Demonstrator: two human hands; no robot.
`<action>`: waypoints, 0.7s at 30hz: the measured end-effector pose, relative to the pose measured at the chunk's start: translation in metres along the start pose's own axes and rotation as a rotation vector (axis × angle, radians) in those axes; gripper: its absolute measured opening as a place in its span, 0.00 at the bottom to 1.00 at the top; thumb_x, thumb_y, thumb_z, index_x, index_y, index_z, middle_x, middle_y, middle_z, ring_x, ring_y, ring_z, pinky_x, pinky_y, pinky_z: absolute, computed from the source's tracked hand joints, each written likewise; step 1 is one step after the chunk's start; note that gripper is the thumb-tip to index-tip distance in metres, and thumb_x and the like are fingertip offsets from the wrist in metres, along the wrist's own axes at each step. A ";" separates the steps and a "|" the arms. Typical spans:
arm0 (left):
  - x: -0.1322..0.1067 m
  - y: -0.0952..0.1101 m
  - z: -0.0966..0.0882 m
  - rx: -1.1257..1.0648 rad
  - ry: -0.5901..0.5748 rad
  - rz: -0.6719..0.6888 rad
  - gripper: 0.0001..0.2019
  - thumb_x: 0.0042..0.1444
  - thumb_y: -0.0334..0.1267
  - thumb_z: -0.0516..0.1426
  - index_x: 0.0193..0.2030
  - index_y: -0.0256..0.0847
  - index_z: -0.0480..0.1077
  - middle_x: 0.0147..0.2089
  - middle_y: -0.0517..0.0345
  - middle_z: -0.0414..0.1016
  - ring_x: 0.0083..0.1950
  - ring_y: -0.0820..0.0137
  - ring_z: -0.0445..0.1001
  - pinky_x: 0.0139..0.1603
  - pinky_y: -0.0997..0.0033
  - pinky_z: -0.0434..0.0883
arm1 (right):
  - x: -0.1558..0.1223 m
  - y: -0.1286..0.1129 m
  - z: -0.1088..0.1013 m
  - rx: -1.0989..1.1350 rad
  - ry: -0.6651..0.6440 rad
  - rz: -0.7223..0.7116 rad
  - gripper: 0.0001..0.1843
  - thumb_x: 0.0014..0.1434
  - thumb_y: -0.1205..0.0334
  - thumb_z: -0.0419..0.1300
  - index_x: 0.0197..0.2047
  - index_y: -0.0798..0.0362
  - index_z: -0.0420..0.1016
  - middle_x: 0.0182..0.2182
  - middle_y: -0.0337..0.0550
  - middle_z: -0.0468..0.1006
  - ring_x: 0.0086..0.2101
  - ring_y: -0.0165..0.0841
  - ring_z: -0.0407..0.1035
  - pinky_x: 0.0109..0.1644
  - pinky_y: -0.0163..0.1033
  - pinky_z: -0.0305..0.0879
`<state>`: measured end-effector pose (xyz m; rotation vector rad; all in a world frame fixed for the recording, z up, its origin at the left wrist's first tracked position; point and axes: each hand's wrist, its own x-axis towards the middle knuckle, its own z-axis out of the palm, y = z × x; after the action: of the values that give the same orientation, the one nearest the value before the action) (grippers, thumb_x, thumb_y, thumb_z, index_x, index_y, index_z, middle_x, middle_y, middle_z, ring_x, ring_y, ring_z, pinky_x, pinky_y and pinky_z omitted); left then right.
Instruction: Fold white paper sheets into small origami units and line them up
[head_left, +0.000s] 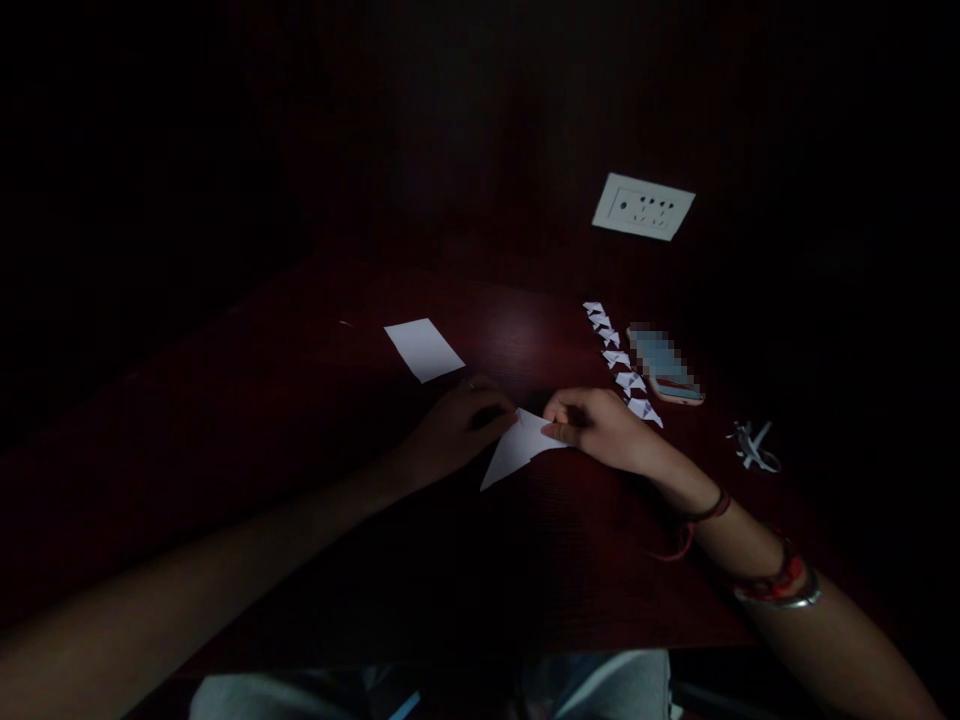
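Between my hands is a white sheet of paper [517,452], folded to a pointed shape with one tip toward me. My left hand [469,425] pinches its upper left edge between thumb and fingers. At the right corner, my right hand [592,425] grips the paper, thumb on top. Beyond my left hand lies a flat white paper sheet [424,350]. A slanting row of several small folded paper pieces [616,358] runs away from my right hand, the closest one [643,410] just behind it.
On the dark red table [315,400], a phone [666,365] lies right of the row. Thin white paper strips [752,447] are heaped at the far right. A wall socket [643,207] is at the back. My legs [607,685] are below the table's front edge.
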<state>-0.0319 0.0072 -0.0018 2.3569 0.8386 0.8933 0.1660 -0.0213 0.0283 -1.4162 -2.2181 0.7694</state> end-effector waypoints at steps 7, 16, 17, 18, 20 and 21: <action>0.000 0.017 0.004 0.041 0.092 0.019 0.03 0.54 0.31 0.51 0.31 0.39 0.65 0.40 0.59 0.62 0.43 0.73 0.63 0.45 0.71 0.62 | -0.007 -0.004 0.005 -0.001 0.028 -0.069 0.03 0.51 0.64 0.55 0.28 0.54 0.67 0.22 0.34 0.65 0.23 0.23 0.57 0.26 0.30 0.52; -0.002 0.029 0.009 0.157 0.156 0.045 0.03 0.54 0.30 0.51 0.32 0.38 0.64 0.44 0.56 0.58 0.48 0.71 0.60 0.48 0.69 0.60 | -0.006 -0.016 0.008 -0.007 0.135 -0.173 0.04 0.48 0.70 0.51 0.23 0.55 0.62 0.21 0.34 0.61 0.24 0.23 0.56 0.28 0.30 0.52; -0.002 0.029 0.008 0.159 0.163 0.038 0.03 0.54 0.30 0.50 0.32 0.38 0.64 0.44 0.56 0.58 0.48 0.71 0.60 0.48 0.69 0.60 | -0.006 -0.014 0.006 0.003 0.119 -0.162 0.05 0.48 0.70 0.51 0.22 0.54 0.61 0.21 0.33 0.60 0.24 0.23 0.55 0.27 0.30 0.51; -0.002 0.028 0.005 0.161 0.177 0.026 0.03 0.54 0.30 0.50 0.31 0.38 0.64 0.44 0.56 0.58 0.48 0.71 0.60 0.49 0.69 0.60 | -0.006 -0.010 0.004 0.016 0.097 -0.146 0.05 0.47 0.70 0.51 0.22 0.54 0.60 0.20 0.33 0.59 0.23 0.23 0.54 0.27 0.30 0.50; -0.001 0.024 0.000 0.167 0.208 -0.001 0.04 0.55 0.30 0.50 0.31 0.38 0.64 0.44 0.57 0.58 0.48 0.71 0.60 0.49 0.69 0.60 | -0.007 -0.001 -0.002 0.048 0.045 -0.103 0.05 0.47 0.70 0.50 0.21 0.54 0.60 0.20 0.33 0.59 0.23 0.23 0.54 0.27 0.31 0.50; -0.001 0.021 -0.003 0.168 0.218 -0.017 0.04 0.55 0.30 0.50 0.30 0.38 0.64 0.43 0.57 0.58 0.47 0.71 0.61 0.49 0.69 0.60 | -0.008 0.005 -0.005 0.066 0.008 -0.081 0.05 0.47 0.70 0.50 0.21 0.54 0.60 0.20 0.33 0.59 0.23 0.23 0.54 0.27 0.31 0.50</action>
<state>-0.0266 -0.0071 0.0128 2.4198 1.0552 1.1276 0.1761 -0.0257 0.0288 -1.2878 -2.2083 0.8009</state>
